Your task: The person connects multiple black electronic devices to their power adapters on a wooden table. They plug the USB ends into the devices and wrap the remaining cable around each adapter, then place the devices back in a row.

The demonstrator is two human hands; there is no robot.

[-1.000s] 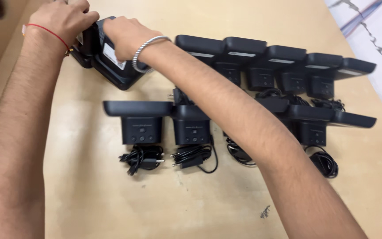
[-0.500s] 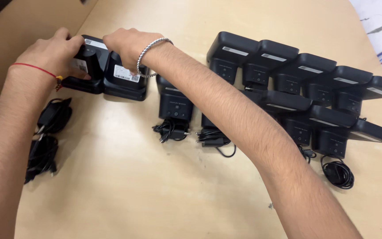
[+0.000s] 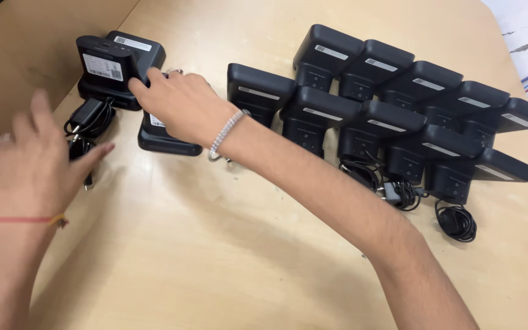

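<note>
R hand [image 3: 181,107] rests on black device [image 3: 165,135], fingers bent over it, far left of table [image 3: 215,244]. L hand [image 3: 35,162] open, near cable [image 3: 87,119]. White rect labels on matte black stack [image 3: 114,61].

Black desktop device [image 3: 166,131], flat on wooden table [image 3: 215,256]: right hand [image 3: 178,107] resting on it. Left of it: second black device [image 3: 114,64], bundled adapter cable [image 3: 87,119], left hand [image 3: 32,165] spread, hovering. Right of it: two rows of matching devices [image 3: 398,116].
</note>
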